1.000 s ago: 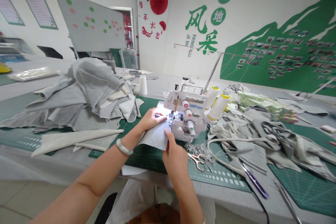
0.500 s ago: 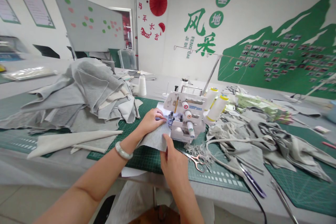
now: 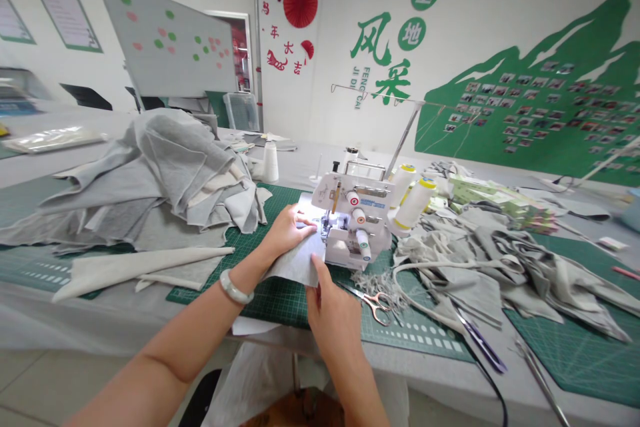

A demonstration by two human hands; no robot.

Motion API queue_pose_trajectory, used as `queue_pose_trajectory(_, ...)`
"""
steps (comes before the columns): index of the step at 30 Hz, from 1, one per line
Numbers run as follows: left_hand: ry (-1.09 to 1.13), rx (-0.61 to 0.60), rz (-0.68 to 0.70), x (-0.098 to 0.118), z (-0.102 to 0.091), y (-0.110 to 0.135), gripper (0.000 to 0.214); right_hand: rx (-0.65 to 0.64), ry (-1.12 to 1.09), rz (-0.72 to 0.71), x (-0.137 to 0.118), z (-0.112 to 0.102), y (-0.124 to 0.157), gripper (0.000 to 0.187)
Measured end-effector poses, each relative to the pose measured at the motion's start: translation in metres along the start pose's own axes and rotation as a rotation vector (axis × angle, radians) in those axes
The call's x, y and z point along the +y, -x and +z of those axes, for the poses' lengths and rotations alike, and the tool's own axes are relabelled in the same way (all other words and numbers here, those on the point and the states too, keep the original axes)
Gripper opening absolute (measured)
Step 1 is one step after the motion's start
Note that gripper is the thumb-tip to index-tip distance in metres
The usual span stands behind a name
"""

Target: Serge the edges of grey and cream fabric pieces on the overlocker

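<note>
A piece of pale grey fabric (image 3: pixel 296 261) lies on the green cutting mat (image 3: pixel 265 300) and runs under the presser foot of a white overlock sewing machine (image 3: pixel 353 220). My left hand (image 3: pixel 287 231) rests on the fabric close to the needle area, fingers pressing it flat. My right hand (image 3: pixel 327 312) grips the fabric's near edge between thumb and fingers. The part of the fabric under the foot is hidden. A pale green bangle (image 3: pixel 236 287) circles my left wrist.
Gold-handled scissors (image 3: pixel 375 303) and thread trimmings lie right of my right hand. Thread cones (image 3: pixel 415 205) stand beside the machine. Large heaps of grey fabric (image 3: pixel 160 173) (image 3: pixel 480 267) lie on both sides, with a dark-handled tool (image 3: pixel 480 343) at front right.
The whole view has shifted slightly as my head moved. Both hands stay on the fabric by the machine, with little visible change in their grip.
</note>
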State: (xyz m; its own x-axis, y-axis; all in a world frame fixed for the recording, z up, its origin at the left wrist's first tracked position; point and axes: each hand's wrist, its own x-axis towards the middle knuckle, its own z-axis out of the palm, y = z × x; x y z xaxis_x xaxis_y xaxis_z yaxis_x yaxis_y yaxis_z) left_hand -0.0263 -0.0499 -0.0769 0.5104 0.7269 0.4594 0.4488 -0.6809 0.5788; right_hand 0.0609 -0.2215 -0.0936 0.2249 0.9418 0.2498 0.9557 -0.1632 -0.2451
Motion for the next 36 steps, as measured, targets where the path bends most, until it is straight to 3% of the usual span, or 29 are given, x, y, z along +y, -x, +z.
queue_pose_trajectory(9,-0.08,0.017,0.007,-0.002,0.0,-0.002,0.01,-0.022,0.017,0.019,-0.004,-0.003,0.001,0.051)
queue_pose_trajectory(13,-0.174,-0.044,0.133,0.004,-0.008,0.004,0.014,-0.029,0.023,0.024,-0.005,-0.003,0.0,0.052)
queue_pose_trajectory(18,-0.121,-0.18,0.28,0.006,-0.016,0.014,0.029,-0.043,0.024,0.026,-0.007,-0.003,-0.001,0.052)
queue_pose_trajectory(22,-0.149,-0.229,0.278,0.007,-0.018,0.018,0.037,-0.058,0.024,0.034,-0.009,-0.003,-0.003,0.055)
queue_pose_trajectory(36,-0.171,-0.195,0.233,0.001,-0.01,0.011,0.039,-0.076,0.038,0.041,-0.009,-0.003,-0.002,0.06)
